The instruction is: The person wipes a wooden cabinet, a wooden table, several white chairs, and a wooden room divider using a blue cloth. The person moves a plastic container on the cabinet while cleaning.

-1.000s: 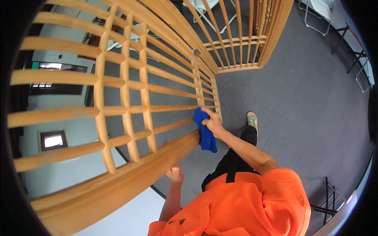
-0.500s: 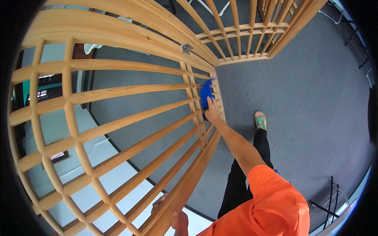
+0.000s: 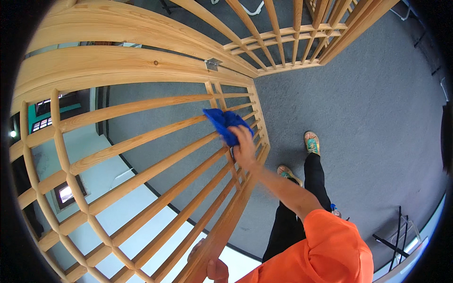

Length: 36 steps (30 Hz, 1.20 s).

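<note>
My right hand [image 3: 244, 147] is closed on a bunched blue cloth [image 3: 222, 123]. The cloth lies against the slats of a wooden lattice panel [image 3: 155, 133], close to the small crossbars near its lower end. Part of the cloth hangs loose past my fingers. At the bottom of the view, my left hand [image 3: 217, 270] wraps round the panel's side rail [image 3: 214, 239], with fingers on one side and the thumb side on the other. The panel stands tilted in view, its slats fanning out toward the left.
A metal hinge [image 3: 213, 64] joins this panel to a second lattice panel [image 3: 288, 40], angled away at the top. Grey floor [image 3: 373, 113] spreads to the right, with my sandalled foot [image 3: 312, 142] on it. A black-legged metal stand [image 3: 398, 240] is at lower right.
My right hand and the blue cloth have moved left and slightly down, away from the panel's end onto the slats. My second foot has come into view. The left hand keeps its hold.
</note>
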{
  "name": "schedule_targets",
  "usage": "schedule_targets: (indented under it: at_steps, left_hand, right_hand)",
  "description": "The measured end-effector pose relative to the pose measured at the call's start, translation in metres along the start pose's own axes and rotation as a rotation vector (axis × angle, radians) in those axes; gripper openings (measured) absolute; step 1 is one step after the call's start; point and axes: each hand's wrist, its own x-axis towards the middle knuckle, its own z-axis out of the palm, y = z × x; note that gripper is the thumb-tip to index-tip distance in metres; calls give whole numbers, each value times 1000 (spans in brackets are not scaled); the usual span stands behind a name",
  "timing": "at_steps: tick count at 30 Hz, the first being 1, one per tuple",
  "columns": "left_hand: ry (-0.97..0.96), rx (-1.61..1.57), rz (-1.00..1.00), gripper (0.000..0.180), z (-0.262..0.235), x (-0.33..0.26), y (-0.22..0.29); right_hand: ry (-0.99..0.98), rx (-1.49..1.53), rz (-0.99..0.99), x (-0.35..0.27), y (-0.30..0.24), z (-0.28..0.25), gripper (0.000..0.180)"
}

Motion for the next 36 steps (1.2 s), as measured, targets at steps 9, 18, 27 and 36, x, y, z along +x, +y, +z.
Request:
schedule_targets:
  at_steps: [9,18,27,36]
  left_hand:
    - [89,208,308,24,-69,-86,-101]
    - [27,-58,-249,40,-30,19,23]
    - [39,-317,-408,59,-1,25,56]
    - [-50,-363,-396,63,0,7,76]
  right_hand:
    - [-23,350,-267,117,-23,-11,57]
    - [58,179,-247,164,-1,42,72]
    - [-155,118,-64,-84,40,7,70]
    - [-393,269,-194,-208,-67,-67,52]
